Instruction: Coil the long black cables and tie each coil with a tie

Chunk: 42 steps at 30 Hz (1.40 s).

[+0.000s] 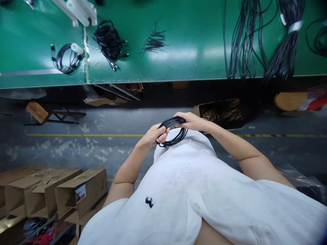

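Note:
A coil of black cable point(181, 136) is held in front of my white shirt, below the edge of the green table. My left hand point(156, 134) is closed around the coil's left side, thumb on top. On its upper right side, my right hand point(191, 121) grips the same loops, its fingertips partly hidden. The coil hangs tilted between both hands, its lower loops resting near the shirt.
The green table point(189, 68) bears a tied cable coil point(65, 59), a black cable bundle point(108, 42), thin black ties point(154, 41) and long hanging cables point(286, 44). Below are a wooden stool point(37, 111), a box of cables point(222, 114) and open cardboard boxes point(80, 192).

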Tool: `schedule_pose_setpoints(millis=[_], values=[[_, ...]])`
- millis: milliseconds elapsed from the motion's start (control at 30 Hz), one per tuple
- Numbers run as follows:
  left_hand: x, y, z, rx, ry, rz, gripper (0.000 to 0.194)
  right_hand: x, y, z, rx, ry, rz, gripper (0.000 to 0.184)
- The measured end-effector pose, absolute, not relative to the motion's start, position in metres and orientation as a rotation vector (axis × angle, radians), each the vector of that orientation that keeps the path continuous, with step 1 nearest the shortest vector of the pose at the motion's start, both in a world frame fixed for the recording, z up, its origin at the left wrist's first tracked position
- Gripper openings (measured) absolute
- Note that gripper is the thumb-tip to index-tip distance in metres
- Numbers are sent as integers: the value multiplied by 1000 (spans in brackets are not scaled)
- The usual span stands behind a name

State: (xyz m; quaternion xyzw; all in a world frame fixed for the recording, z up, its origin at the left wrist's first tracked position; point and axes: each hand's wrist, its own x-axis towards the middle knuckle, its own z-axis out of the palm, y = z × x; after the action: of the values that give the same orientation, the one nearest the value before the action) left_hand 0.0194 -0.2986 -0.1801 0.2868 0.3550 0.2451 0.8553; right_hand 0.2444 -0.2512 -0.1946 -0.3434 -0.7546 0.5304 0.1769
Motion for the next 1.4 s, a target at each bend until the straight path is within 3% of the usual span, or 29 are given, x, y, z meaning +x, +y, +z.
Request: schedule_pose_setpoints(millis=[133,233,300,400,500,567,700,867,1033,1233,1400], values=[[8,-292,-168,630,606,384,54,237,-252,-178,-987,-2272,1091,26],[8,-285,-155,631,596,503,44,232,-244,-178,-1073,-2069,1036,23],[13,-283,-153,638,629,655,43,221,-244,-193,-1249,-1729,1055,33],[22,-285,-159,630,694,786,43,190,-256,-226,-1395,-1018,1372,52],[24,-290,-169,626,695,816,42,161,-267,-246,-1288,-545,1893,42],[20,-295,-173,612,681,812,42,156,-265,-246,-1233,-677,1985,33],[6,-300,-173,581,684,729,47,173,-233,-220,-1145,-1542,1502,14],[-7,-294,-166,432,677,721,48,178,-208,-178,-858,-1985,974,36],[-15,-294,-164,406,693,690,52,164,-219,-164,-763,-2355,708,23],[-17,-288,-170,581,636,530,55,167,-221,-156,-496,-2571,766,21],[-16,-277,-157,737,803,595,38,170,-200,-177,-653,-2110,1250,7]])
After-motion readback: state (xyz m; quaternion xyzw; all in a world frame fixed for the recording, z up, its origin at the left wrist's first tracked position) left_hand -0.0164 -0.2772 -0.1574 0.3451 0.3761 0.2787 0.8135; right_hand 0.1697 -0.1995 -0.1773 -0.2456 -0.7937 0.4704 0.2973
